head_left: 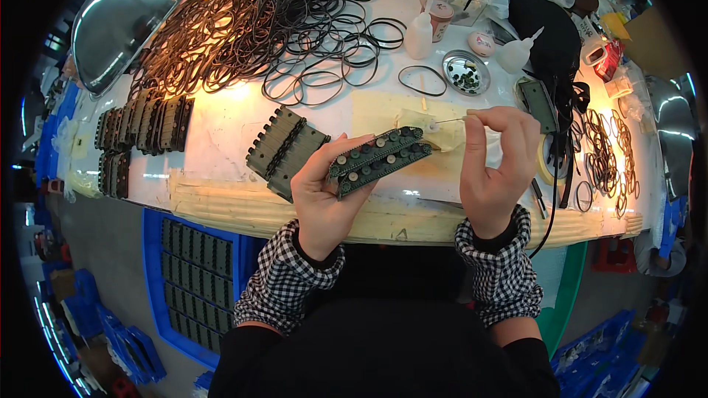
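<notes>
My left hand [322,203] grips a dark green track piece [380,158], like part of a toy tank, with rows of small round wheels facing up. It is held tilted above the front of the table. To the right, my right hand [498,169] pinches a thin needle-like stick [451,120] between thumb and fingertips. The stick points left, toward the far end of the track piece, over a pale yellow sheet [372,109]. Behind my left hand lies a stack of similar green pieces [284,151].
Black rubber bands [251,29] are heaped at the back left. More green pieces [151,124] stand in rows at the left. A round metal dish [467,72] of small dark parts sits beside white squeeze bottles [419,35]. A blue tray [153,280] of green pieces is below the table edge.
</notes>
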`<state>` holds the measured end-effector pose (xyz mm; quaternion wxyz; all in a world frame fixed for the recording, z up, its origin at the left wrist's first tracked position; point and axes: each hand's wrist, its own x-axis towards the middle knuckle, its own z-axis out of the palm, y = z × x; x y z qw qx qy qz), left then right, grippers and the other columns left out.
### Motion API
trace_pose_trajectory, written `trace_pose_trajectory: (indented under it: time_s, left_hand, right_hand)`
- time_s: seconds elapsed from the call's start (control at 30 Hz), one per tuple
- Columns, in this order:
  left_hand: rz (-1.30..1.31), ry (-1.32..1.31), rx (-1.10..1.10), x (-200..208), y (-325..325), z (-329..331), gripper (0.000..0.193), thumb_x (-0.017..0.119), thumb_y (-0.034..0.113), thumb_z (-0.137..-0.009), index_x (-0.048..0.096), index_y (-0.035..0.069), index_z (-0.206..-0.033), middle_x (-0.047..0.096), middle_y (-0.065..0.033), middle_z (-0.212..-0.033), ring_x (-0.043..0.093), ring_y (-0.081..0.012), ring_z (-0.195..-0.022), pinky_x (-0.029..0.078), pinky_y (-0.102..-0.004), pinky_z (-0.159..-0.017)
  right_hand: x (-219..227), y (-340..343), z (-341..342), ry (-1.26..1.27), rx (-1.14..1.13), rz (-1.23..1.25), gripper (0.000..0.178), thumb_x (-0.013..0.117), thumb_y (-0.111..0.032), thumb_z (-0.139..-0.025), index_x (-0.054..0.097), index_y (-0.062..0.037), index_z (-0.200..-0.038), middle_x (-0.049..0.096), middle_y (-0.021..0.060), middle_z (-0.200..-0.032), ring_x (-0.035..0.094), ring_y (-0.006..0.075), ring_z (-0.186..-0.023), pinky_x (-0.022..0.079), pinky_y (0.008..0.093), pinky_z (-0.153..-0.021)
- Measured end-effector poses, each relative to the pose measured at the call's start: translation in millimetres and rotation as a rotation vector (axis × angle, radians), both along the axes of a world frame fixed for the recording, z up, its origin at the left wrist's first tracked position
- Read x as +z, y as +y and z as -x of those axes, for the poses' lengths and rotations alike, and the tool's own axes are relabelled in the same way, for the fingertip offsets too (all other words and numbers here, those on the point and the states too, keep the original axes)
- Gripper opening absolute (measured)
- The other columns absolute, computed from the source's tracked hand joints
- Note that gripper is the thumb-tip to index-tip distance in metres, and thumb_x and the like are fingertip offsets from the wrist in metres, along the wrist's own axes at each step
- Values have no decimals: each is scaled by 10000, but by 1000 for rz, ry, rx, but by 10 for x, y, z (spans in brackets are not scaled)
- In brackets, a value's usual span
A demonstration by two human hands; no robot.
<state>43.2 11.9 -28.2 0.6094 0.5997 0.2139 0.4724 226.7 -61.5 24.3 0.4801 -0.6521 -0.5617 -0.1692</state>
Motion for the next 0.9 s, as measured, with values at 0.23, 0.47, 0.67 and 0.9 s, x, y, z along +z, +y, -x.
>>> trace_pose_trajectory:
  time_s: [0.23, 0.47, 0.67, 0.9]
  left_hand:
    - [12, 37, -6, 37, -3, 3, 375, 698, -78, -803, 614, -18, -1163, 675, -79, -1095, 633, -120, -990, 349, -345, -1090]
    - [-16, 30, -28, 26, 0, 7, 371, 701, -72, -805, 618, -14, -1162, 665, -69, -1093, 628, -108, -978, 380, -311, -1055]
    - [7, 11, -27, 35, -8, 7, 369, 697, -77, -809, 616, -19, -1165, 651, -61, -1082, 624, -101, -961, 418, -289, -1013]
    - [27, 31, -36, 82, -18, 9, 370, 686, -89, -813, 610, -27, -1170, 652, -65, -1078, 623, -104, -967, 434, -282, -991]
  right_hand:
    - [11, -2, 433, 617, 409, -3, 75, 660, -60, -880, 626, -8, -923, 572, 105, -960, 537, 209, -918, 433, 303, -825]
    - [-50, 55, 508, 576, 381, 18, 78, 677, -82, -861, 641, -22, -894, 580, 98, -942, 529, 213, -911, 430, 312, -809]
    - [-59, 71, 514, 525, 375, 12, 71, 685, -85, -849, 651, -33, -883, 586, 91, -933, 522, 215, -904, 425, 315, -806]
    - [-26, 29, 499, 590, 404, 8, 75, 653, -72, -885, 621, -12, -918, 573, 95, -948, 526, 200, -911, 423, 301, -825]
